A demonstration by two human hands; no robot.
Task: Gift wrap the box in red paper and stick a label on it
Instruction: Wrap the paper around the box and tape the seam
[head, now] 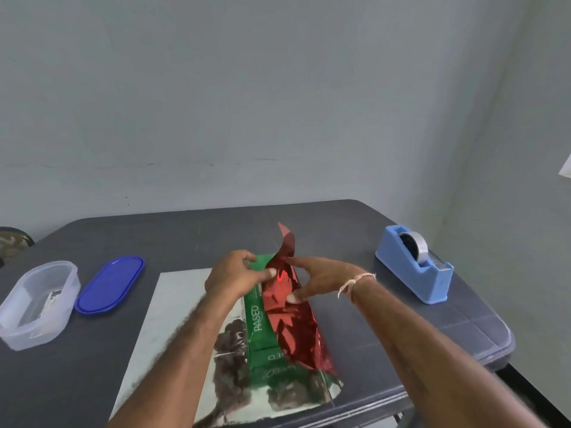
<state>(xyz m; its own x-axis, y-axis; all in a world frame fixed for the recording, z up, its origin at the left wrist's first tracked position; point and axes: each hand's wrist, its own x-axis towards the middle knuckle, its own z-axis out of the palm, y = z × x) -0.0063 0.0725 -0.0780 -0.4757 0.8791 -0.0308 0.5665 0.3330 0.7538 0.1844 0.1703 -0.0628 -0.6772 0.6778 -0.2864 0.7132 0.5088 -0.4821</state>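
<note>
Head view:
- Box (pixel 258 316): long green carton with white print, lying lengthwise at mid-table (pixel 401 322) on top of the paper.
- Paper (pixel 290 322): crinkled metallic foil, red on one face, mirror-silver on the other. The sheet lies flat, silver side up, under the box and to its left. The right edge is folded up over the box top, showing red. One red corner stands upright at the far end.
- Table: dark grey, matte, with rounded corners.
- Left hand (pixel 234 273): on the box's far end, fingers curled over the end and thumb on the top face; it grips the box.
- Right hand (pixel 318 279): comes in from the right with fingers nearly straight. The index tip touches the raised red fold and the thumb presses the red paper down onto the box top; nothing is clenched.
- Bracelet (pixel 355 281): pale cord on the right wrist.
- Dispenser (pixel 414 267): blue plastic, wedge-shaped, holding a tape roll, far right and well apart from the box.
- Tub (pixel 31 335): clear oval plastic, at far left, contents unclear.
- Lid (pixel 109 284): blue oval, flat, just beside the tub.
</note>
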